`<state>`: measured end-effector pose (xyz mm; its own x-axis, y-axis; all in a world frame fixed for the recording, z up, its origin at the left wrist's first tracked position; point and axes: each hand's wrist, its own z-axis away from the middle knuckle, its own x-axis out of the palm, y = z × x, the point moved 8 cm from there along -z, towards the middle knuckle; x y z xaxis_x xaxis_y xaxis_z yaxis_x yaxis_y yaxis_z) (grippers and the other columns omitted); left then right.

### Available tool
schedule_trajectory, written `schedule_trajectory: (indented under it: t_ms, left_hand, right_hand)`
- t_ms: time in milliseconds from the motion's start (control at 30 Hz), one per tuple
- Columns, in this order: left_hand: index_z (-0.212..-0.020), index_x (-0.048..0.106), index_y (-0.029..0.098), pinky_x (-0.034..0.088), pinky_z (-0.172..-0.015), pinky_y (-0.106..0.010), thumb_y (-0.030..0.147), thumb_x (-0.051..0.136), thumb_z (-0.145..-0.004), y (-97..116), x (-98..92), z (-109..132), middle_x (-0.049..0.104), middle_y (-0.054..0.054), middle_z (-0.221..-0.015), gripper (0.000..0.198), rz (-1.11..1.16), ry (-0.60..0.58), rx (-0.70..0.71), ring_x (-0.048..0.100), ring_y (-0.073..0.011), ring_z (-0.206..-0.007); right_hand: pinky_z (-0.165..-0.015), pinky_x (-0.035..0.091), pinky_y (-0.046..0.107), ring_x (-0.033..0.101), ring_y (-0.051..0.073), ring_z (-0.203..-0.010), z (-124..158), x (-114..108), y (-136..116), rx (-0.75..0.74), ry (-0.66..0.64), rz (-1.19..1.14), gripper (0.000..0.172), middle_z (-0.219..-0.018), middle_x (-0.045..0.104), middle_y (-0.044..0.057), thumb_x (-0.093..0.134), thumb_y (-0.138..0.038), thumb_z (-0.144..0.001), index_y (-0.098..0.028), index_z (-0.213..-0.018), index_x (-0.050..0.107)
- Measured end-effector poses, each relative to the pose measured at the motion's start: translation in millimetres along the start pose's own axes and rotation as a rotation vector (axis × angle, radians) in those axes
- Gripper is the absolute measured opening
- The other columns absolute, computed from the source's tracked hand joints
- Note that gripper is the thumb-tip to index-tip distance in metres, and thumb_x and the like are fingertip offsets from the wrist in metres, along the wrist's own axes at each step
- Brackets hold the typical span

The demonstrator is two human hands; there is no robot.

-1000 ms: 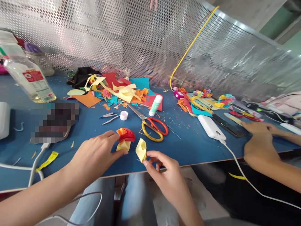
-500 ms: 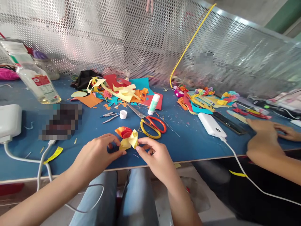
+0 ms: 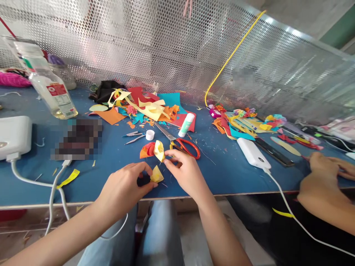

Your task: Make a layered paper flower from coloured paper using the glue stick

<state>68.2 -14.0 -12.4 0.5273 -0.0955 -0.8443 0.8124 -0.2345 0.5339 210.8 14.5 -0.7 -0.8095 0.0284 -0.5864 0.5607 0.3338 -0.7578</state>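
Note:
My left hand [image 3: 124, 188] pinches a small folded yellow paper piece [image 3: 156, 174] near the front edge of the blue table [image 3: 111, 166]. My right hand [image 3: 184, 171] pinches a second yellow paper piece [image 3: 159, 149], held against a red and orange paper flower [image 3: 146, 150] that lies on the table. Red and yellow scissors [image 3: 183, 146] lie just behind my right hand. A glue stick [image 3: 186, 124] and its white cap [image 3: 150, 135] are further back.
A heap of coloured paper scraps [image 3: 146, 105] lies at the back, more paper flowers [image 3: 244, 118] to the right. A clear bottle [image 3: 51, 88], white charger [image 3: 13, 135], white power bank [image 3: 253, 153] with cable, and tweezers [image 3: 134, 136] surround. Another person's hands [image 3: 327, 177] rest at the right.
The two yellow pieces, held together half a second ago, are now apart. My right hand moved its piece up to the red flower; my left hand drew its piece toward the table edge.

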Motion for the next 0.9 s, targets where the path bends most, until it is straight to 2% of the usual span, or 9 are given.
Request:
schedule_trajectory:
  t_ms: [200, 367, 533, 733, 800, 900]
  left_hand:
    - [-0.097, 0.055, 0.028, 0.043, -0.062, -0.026, 0.018, 0.053, -0.07, 8, 6.0, 0, 0.061, 0.002, -0.088, 0.029, 0.107, 0.025, 0.054, 0.058, -0.0164, -0.078]
    - [-0.097, 0.053, 0.025, 0.044, -0.065, -0.028, 0.014, 0.053, -0.069, 15, 9.9, 0, 0.058, 0.001, -0.083, 0.03, 0.142, 0.043, 0.104, 0.057, -0.0159, -0.076]
    - [-0.096, 0.053, 0.025, 0.044, -0.063, -0.028, 0.014, 0.052, -0.071, 22, 12.8, 2, 0.057, 0.001, -0.083, 0.027, 0.107, 0.076, 0.136, 0.057, -0.0159, -0.075]
    - [-0.099, 0.05, 0.024, 0.046, -0.068, -0.026, 0.009, 0.05, -0.073, 31, 9.3, 9, 0.056, 0.002, -0.085, 0.03, 0.096, 0.2, 0.253, 0.058, -0.0145, -0.08]
    - [-0.1, 0.048, 0.023, 0.047, -0.067, -0.025, 0.008, 0.05, -0.073, 32, 10.1, 10, 0.056, 0.001, -0.089, 0.031, 0.099, 0.212, 0.273, 0.058, -0.0134, -0.08]
    - [-0.1, 0.046, 0.024, 0.048, -0.066, -0.024, 0.008, 0.05, -0.075, 32, 13.0, 11, 0.054, 0.001, -0.095, 0.031, 0.089, 0.189, 0.28, 0.059, -0.0121, -0.076]
  right_hand:
    - [-0.048, 0.041, 0.019, 0.063, 0.014, -0.069, -1, -4, -3, -0.009, 0.066, -0.056, 0.018, -0.086, 0.067, 0.003, 0.052, -0.024, -0.079, -0.019, -0.093, 0.061]
    - [-0.045, 0.04, 0.019, 0.06, 0.013, -0.062, 8, -17, -4, 0.006, 0.13, -0.021, 0.018, -0.079, 0.067, 0.004, 0.053, -0.025, -0.078, -0.017, -0.092, 0.062]
    - [-0.049, 0.044, 0.02, 0.06, 0.013, -0.061, 22, -30, 7, 0.058, 0.197, -0.058, 0.019, -0.075, 0.066, 0.003, 0.055, -0.026, -0.078, -0.018, -0.094, 0.061]
    - [-0.047, 0.044, 0.02, 0.06, 0.013, -0.063, 43, -47, 9, 0.047, 0.322, -0.039, 0.015, -0.078, 0.066, 0.004, 0.056, -0.024, -0.077, -0.018, -0.091, 0.06]
    - [-0.049, 0.044, 0.02, 0.06, 0.012, -0.063, 50, -44, 4, 0.002, 0.291, 0.047, 0.013, -0.08, 0.066, 0.003, 0.055, -0.021, -0.078, -0.019, -0.091, 0.059]
    - [-0.056, 0.046, 0.021, 0.061, 0.013, -0.071, 59, -32, -3, -0.069, 0.178, 0.181, 0.013, -0.087, 0.066, 0.002, 0.052, -0.018, -0.08, -0.02, -0.092, 0.058]
